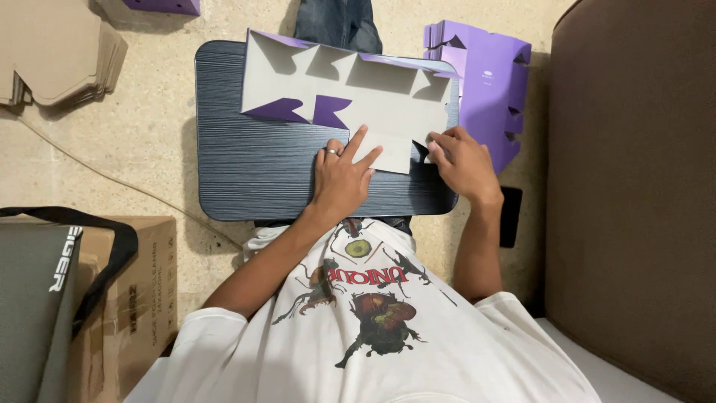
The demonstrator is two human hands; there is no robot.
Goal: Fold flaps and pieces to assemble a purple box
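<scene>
A flat box blank (350, 93), grey inside with purple flaps showing, lay across the dark ribbed counter (246, 172), its long axis running left to right and its small tab pointing back toward the person. The left hand (341, 175) pressed down on that tab, fingers spread and released, gripping nothing. The right hand (462, 160) pinched the blank's lower right edge with curled fingers. This looked like the early folding step; the next move probably called for creasing a side panel upright while the left hand pinned the sheet. Purple folded boxes (488, 89) stood just beside.
</scene>
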